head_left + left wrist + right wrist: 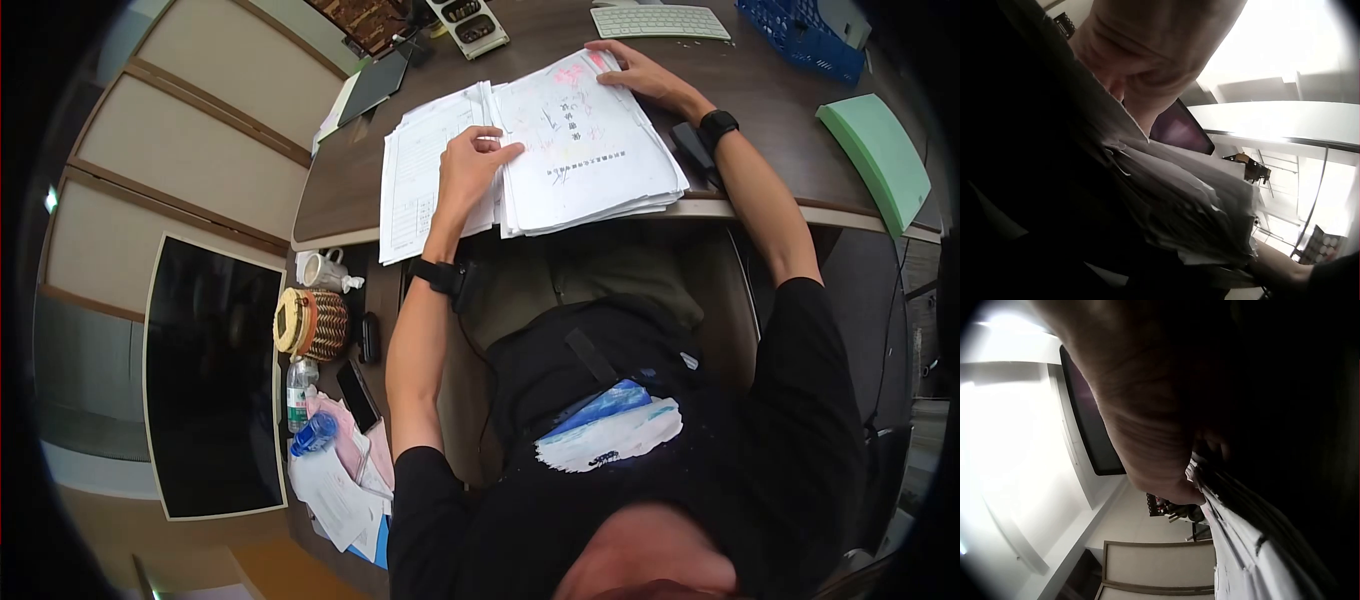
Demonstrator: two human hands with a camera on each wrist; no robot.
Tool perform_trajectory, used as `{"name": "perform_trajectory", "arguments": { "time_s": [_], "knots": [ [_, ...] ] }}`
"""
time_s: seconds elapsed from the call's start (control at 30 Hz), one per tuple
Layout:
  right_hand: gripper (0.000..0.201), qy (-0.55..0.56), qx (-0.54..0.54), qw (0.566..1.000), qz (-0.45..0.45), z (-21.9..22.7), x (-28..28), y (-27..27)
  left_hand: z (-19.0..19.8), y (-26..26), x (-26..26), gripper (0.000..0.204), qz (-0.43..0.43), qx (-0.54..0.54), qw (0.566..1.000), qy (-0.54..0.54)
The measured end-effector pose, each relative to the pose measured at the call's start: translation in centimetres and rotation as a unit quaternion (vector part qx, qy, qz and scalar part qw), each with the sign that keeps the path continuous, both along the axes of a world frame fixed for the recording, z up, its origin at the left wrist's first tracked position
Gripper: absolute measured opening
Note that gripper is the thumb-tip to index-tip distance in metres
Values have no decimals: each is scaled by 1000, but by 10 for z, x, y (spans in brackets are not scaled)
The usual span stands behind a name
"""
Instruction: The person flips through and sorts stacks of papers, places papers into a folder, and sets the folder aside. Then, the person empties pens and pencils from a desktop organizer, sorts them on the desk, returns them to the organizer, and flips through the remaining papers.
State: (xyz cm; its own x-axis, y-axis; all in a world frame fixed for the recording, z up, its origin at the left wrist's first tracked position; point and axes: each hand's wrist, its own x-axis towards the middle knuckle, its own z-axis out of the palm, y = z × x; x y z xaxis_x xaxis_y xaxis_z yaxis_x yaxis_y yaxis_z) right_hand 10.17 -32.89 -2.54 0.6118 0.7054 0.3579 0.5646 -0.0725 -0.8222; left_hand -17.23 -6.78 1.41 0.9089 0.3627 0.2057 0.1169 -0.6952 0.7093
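A thick stack of printed papers (pixel 590 150), its top sheet marked with pink and blue scribbles, sits at the desk's near edge. My left hand (pixel 468 175) is at its left edge, thumb over the top sheet and fingers curled by the side. At the far right corner, my right hand (pixel 645 78) grips the stack, thumb on top and fingers over the edge. Beside it on the left lies a second paper stack (pixel 412 195) with printed tables, partly behind my left hand. Uneven sheet edges (pixel 1210 206) fan out in the left wrist view.
A white keyboard (pixel 660 22), a blue basket (pixel 800 40) and a green box (pixel 878 160) stand on the dark desk (pixel 345 205). A black device (pixel 695 150) lies by my right wrist. On the left side surface are a woven basket (pixel 325 325), a mug (pixel 322 270) and a bottle (pixel 298 395).
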Motion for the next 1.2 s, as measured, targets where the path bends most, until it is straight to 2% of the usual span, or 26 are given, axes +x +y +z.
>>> {"name": "perform_trajectory", "arguments": {
  "time_s": [0.03,0.1,0.23,0.3,0.47,0.57,0.6,0.7,0.73,0.8,0.83,1.0,1.03,1.07,1.13,1.2],
  "knots": [
    [70,0,3,1000,-2,5,0,1,2,0,3,54,-2,3,1000,0],
    [71,-10,-2,1000,6,-3,6,4,-2,-1,3,55,9,-57,998,-16],
    [68,50,9,998,37,-4,8,4,0,-2,-1,56,14,-59,998,-26],
    [67,-72,-14,997,-8,-2,9,5,0,1,-2,52,2,-71,997,-39],
    [66,22,-16,999,20,-2,8,2,-6,6,-6,46,0,-76,997,-29],
    [65,23,-21,999,30,-6,15,3,-8,10,-8,44,-21,-93,995,-40],
    [64,-67,-23,997,0,-9,17,6,-9,13,-8,45,-15,-99,994,-42],
    [66,-77,-26,997,-7,-9,15,4,-3,15,-3,48,-6,-100,994,-44],
    [66,-73,-28,997,-6,-10,12,4,-4,14,-4,50,1,-99,994,-38],
    [64,29,-20,999,32,-7,12,2,-1,8,-9,51,4,-72,997,-27],
    [64,29,-20,999,32,-6,10,3,3,6,-9,52,3,-44,999,-24],
    [61,-64,-25,998,-3,-5,11,5,7,15,-8,50,22,-46,997,-56],
    [61,-60,-26,998,-3,-7,10,5,3,17,-9,48,27,-39,997,-65],
    [61,-32,-25,999,1,-7,10,4,12,9,-14,47,46,-42,996,-57],
    [61,43,-8,999,29,-8,6,2,5,17,-15,44,43,-57,995,-72],
    [60,30,-15,999,20,-9,3,2,8,25,-18,40,33,-75,991,-109]
  ]
}}
